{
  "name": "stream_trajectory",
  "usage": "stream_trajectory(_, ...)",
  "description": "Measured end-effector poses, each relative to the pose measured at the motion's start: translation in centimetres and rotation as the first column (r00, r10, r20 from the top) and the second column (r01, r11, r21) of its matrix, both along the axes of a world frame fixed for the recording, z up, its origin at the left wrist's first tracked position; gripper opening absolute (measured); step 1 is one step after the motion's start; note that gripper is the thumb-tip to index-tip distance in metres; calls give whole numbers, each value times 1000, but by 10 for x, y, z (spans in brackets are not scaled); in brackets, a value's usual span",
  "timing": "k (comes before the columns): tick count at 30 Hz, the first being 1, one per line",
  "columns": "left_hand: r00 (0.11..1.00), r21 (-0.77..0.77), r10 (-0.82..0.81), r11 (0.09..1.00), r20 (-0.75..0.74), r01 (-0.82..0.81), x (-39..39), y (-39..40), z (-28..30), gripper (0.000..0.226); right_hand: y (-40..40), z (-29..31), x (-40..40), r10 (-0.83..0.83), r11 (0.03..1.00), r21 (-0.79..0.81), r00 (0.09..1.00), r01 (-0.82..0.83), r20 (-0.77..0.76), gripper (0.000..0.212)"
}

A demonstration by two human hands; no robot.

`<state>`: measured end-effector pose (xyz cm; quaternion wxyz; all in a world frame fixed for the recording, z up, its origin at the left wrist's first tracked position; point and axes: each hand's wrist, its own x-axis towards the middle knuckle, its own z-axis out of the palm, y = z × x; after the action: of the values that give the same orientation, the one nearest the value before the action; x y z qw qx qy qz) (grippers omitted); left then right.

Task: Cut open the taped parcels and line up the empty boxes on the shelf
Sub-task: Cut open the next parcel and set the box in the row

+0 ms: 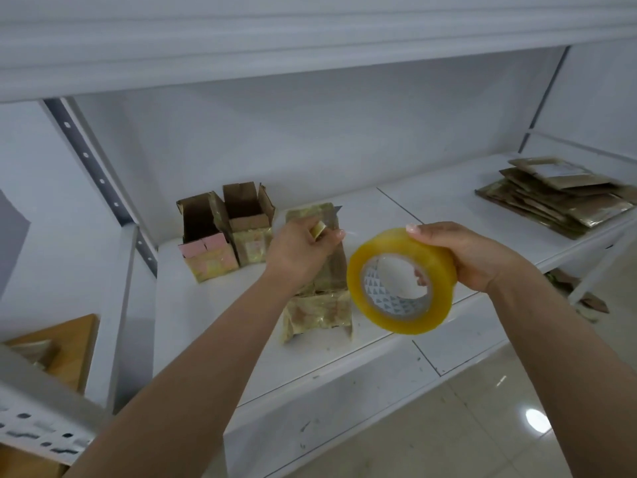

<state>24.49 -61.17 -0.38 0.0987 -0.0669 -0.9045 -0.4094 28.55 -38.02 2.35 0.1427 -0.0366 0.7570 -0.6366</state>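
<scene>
**Tape Roll in Hand at the Parcel Shelf**

A person's right hand (472,260) grips a yellow tape roll (401,281) while the left hand (303,253) pinches a bit of tape against a taped parcel (319,308) lying mid-shelf (431,208). Two opened boxes (225,232) stand side by side at ten o'clock; flattened cardboard (555,198) is stacked at two o'clock.

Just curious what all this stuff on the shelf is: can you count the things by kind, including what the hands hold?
Open upright boxes: 2
Taped box under the left hand: 1
Tape rolls, held in the right hand: 1
Piles of flattened cardboard: 1
Total: 5
</scene>
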Motion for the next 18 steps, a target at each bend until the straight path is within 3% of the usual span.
stream_trajectory(2, 999, -13, 36, 999, -10, -36, 2, -7, -2, 33, 5, -2, -3, -6, 999, -33, 1000, 6, 6, 35)
stream_trajectory(6, 990, -15, 142, 990, 4, -142, 6, -26, -6, 44, 13, -4, -9, -4, 996, 91, 1000, 2, 13, 77)
stream_trajectory(7, 987, -16, 162, 987, 8, -162, 7, -30, -9, 46, 12, -3, -9, 8, 990, 144, 1000, -10, 14, 78)
stream_trajectory(11, 976, -21, 219, 976, 2, -219, 12, -44, -24, 44, 1, 1, -9, 32, 970, 239, 998, -42, 49, 48)
stream_trajectory(15, 947, 34, 314, 948, 61, -316, 20, -71, -32, 39, -1, -1, -14, 4, 926, 377, 999, -21, 46, 59)
stream_trajectory(18, 931, 16, 358, 933, 75, -360, 33, -81, -44, 35, -1, -5, -21, -4, 782, 623, 1000, -3, 10, 64)
